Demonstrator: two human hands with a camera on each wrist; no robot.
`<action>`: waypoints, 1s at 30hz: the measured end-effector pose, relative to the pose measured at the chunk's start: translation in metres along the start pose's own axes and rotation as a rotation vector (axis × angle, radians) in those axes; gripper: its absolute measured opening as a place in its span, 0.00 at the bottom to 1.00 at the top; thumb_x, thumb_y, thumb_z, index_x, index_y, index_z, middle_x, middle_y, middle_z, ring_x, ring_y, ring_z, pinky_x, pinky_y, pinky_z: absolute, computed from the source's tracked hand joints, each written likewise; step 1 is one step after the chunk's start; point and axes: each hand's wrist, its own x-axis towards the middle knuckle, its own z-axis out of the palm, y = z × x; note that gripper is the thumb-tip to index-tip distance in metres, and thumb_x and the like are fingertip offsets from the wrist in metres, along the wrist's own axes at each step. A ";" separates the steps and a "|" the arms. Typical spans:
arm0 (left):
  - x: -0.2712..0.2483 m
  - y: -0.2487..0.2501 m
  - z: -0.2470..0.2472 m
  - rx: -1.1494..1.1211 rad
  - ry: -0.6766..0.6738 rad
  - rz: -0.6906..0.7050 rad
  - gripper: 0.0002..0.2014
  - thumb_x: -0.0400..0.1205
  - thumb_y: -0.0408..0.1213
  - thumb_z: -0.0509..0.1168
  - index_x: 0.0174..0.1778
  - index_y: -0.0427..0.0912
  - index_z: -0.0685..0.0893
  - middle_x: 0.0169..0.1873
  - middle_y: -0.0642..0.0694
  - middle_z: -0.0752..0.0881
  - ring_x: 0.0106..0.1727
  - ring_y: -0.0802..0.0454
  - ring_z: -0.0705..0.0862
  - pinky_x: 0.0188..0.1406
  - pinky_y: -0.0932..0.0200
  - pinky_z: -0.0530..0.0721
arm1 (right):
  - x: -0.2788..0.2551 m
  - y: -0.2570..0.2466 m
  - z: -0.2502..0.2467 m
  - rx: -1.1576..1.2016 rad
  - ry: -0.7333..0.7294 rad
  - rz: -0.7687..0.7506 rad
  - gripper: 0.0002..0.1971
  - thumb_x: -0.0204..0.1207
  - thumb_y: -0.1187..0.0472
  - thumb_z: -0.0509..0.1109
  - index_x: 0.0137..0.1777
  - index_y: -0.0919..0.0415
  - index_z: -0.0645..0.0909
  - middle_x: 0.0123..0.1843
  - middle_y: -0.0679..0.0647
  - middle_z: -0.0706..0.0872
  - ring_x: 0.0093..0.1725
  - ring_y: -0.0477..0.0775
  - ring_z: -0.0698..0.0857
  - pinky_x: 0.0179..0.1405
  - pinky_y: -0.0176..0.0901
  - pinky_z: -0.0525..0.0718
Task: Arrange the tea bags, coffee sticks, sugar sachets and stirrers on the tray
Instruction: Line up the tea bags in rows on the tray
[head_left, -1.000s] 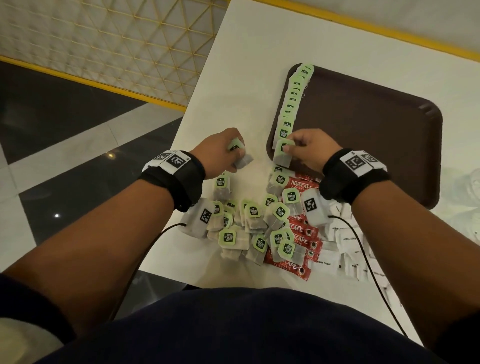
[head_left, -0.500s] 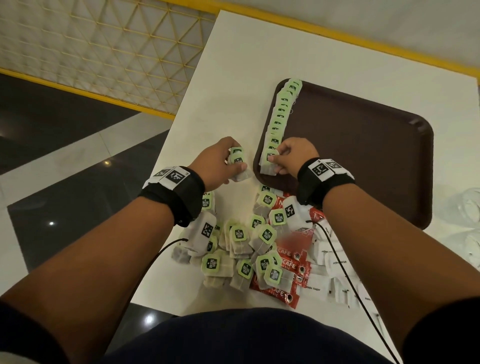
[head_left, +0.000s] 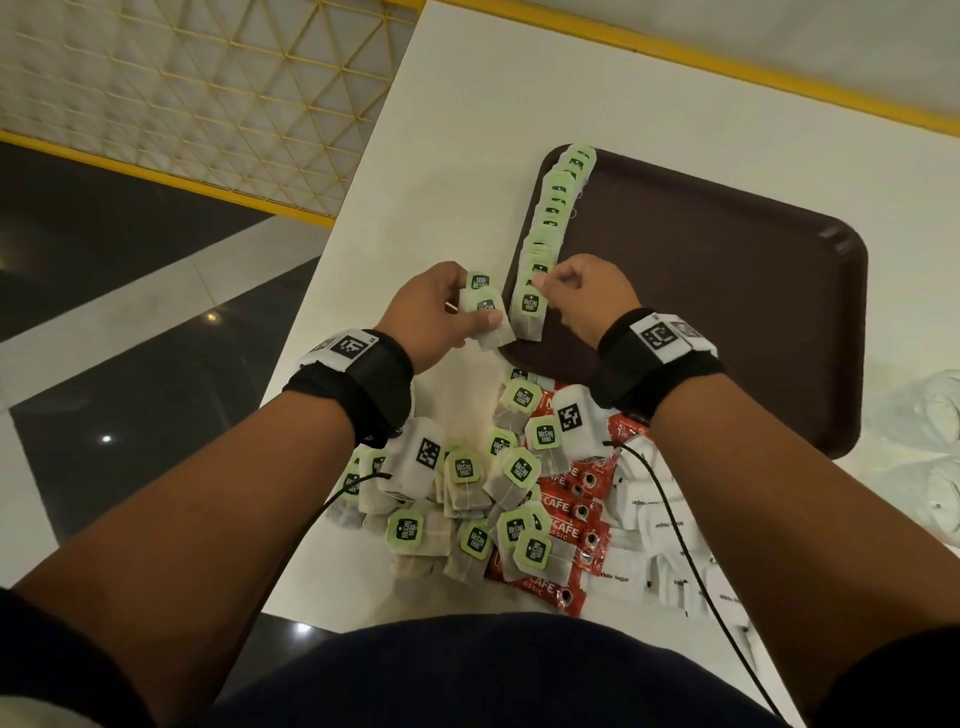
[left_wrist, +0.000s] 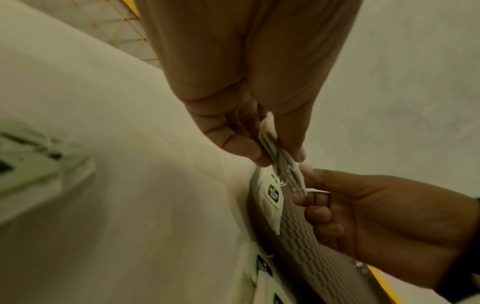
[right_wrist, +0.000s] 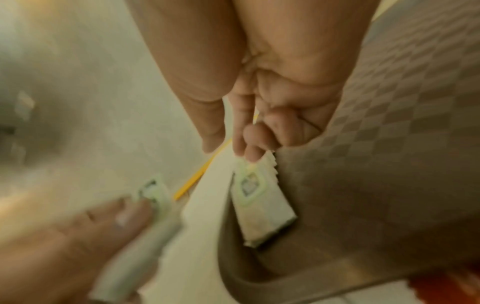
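A dark brown tray (head_left: 727, 312) carries a row of green-tagged tea bags (head_left: 558, 202) along its left edge. My right hand (head_left: 587, 296) hovers at the row's near end. Its index and middle fingertips (right_wrist: 249, 152) touch the top of the nearest tea bag (head_left: 530, 312), which lies on the tray (right_wrist: 389, 144); the thumb stands a little apart. My left hand (head_left: 441, 312), just left of the tray's edge, pinches a small stack of tea bags (head_left: 483, 312) (left_wrist: 280, 160) between thumb and fingers.
Loose tea bags (head_left: 467, 493) are heaped on the white table (head_left: 467, 130) near my body. Red coffee sticks (head_left: 576, 519) and white sugar sachets (head_left: 660, 525) lie to their right. A clear plastic bag (head_left: 924, 441) sits past the tray's right side. The table edge runs left.
The right hand has laid its tea bag at the near end of the row and loosened its pinch. The left hand with its stack has come closer to the tray's edge.
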 end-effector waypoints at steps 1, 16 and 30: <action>0.000 0.000 0.002 -0.052 0.014 -0.004 0.18 0.76 0.41 0.77 0.54 0.37 0.80 0.48 0.41 0.89 0.41 0.46 0.88 0.35 0.59 0.88 | -0.005 -0.002 -0.003 0.104 -0.089 0.030 0.12 0.79 0.49 0.71 0.54 0.58 0.83 0.46 0.52 0.86 0.40 0.48 0.81 0.40 0.42 0.81; 0.003 -0.005 0.008 -0.352 -0.027 -0.075 0.17 0.82 0.34 0.71 0.52 0.20 0.79 0.48 0.32 0.87 0.43 0.53 0.88 0.43 0.62 0.88 | -0.029 0.010 0.002 0.464 -0.231 0.179 0.09 0.79 0.65 0.72 0.56 0.68 0.84 0.41 0.59 0.89 0.32 0.48 0.84 0.34 0.37 0.85; -0.010 -0.010 0.002 -0.407 0.039 -0.118 0.11 0.77 0.31 0.76 0.46 0.38 0.79 0.44 0.36 0.82 0.44 0.47 0.86 0.44 0.58 0.89 | -0.019 0.020 0.012 0.011 -0.031 0.196 0.09 0.74 0.53 0.77 0.45 0.55 0.81 0.42 0.53 0.89 0.36 0.51 0.86 0.48 0.52 0.89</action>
